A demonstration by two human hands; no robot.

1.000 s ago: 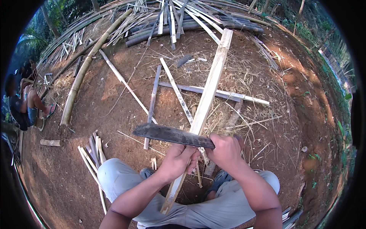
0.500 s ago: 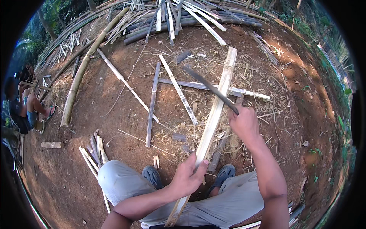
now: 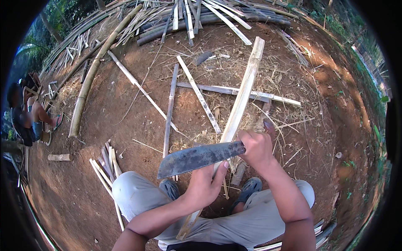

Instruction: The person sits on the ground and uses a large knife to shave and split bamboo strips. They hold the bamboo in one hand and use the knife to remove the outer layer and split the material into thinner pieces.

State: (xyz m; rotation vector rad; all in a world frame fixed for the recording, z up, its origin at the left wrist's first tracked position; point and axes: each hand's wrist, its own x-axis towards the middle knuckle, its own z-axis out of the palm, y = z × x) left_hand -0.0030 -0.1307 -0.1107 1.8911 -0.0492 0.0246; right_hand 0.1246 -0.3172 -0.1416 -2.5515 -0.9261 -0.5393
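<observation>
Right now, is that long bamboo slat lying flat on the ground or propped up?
Propped up: the bamboo slat slants from the left hand at the lap to its far end on the dirt.

The right hand covers the handle of the big knife, so the handle can't be seen. The left hand hides part of the long bamboo slat under it, and the knife blade hides another bit just above that hand. The slat's near end slips down betw. the knees; can't tell where it stops. Both forearms are cut off at the bottom edge. Far to the left of the hands, a person sits at the dark rim, blurry, partly cut off. Far above the hands, the bamboo pile runs out past the top edge.
</observation>
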